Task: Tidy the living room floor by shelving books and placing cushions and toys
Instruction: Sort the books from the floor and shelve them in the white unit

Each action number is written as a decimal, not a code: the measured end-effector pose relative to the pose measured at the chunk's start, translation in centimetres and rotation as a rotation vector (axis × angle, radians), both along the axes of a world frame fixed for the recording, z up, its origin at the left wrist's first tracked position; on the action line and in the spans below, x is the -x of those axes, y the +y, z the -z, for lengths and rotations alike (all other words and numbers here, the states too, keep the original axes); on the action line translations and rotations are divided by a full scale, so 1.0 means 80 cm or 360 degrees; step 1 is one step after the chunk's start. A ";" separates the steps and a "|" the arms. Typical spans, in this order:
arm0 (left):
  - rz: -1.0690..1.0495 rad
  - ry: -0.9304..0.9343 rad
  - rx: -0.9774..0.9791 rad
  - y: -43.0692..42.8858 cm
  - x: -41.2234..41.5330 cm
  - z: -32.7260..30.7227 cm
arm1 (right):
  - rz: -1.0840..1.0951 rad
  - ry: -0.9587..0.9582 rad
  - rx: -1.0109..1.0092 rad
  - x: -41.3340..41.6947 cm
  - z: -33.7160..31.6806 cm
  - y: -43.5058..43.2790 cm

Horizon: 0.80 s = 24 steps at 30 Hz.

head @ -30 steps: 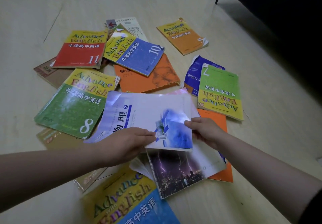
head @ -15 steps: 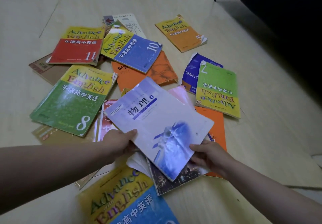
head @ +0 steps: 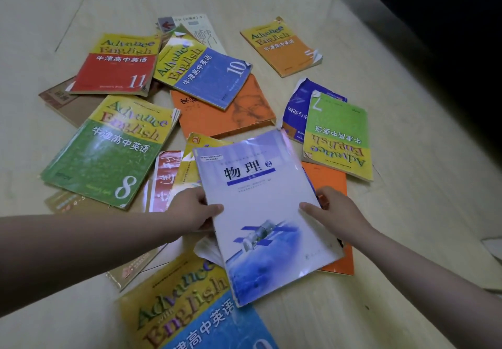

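Gripping the pale blue physics book (head: 260, 213) by its 2 side edges, the left hand (head: 190, 211) and right hand (head: 335, 213) each rest a thumb on its cover; it sits above scattered textbooks on the floor (head: 380, 240).

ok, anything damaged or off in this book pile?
Yes. The orange Advance English book has a curled, dog-eared corner, and the dark blue book under the green Advance English 7 book has a crumpled cover. The rest lie overlapping at all angles.
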<state>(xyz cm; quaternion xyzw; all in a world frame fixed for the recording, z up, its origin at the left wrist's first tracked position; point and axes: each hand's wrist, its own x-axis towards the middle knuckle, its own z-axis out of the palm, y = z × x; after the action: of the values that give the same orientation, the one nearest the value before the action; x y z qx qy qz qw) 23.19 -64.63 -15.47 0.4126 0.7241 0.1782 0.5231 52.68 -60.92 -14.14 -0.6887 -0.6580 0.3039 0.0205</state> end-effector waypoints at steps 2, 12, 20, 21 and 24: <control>0.0347 0.0224 -0.0049 0.001 -0.007 -0.005 | -0.0038 0.0043 0.0003 0.007 0.012 0.005; 0.0054 0.0294 0.0132 0.005 -0.037 -0.015 | -0.0019 0.0160 0.0170 0.031 0.013 0.023; -0.0082 -0.0198 0.0148 -0.004 -0.034 -0.011 | 0.0330 0.0613 0.0264 0.020 -0.008 0.002; -0.0083 -0.0231 0.0189 -0.006 -0.035 -0.009 | 0.0325 0.0663 0.0281 0.018 -0.009 -0.006; -0.0080 -0.0237 0.0217 -0.008 -0.046 -0.007 | 0.0365 0.0737 0.0268 0.010 -0.006 -0.026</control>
<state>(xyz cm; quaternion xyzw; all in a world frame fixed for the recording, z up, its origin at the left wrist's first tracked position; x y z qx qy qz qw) 26.83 -65.27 -14.90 0.3434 0.7037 0.1719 0.5978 51.89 -63.01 -13.64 -0.6701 -0.5258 0.5027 0.1475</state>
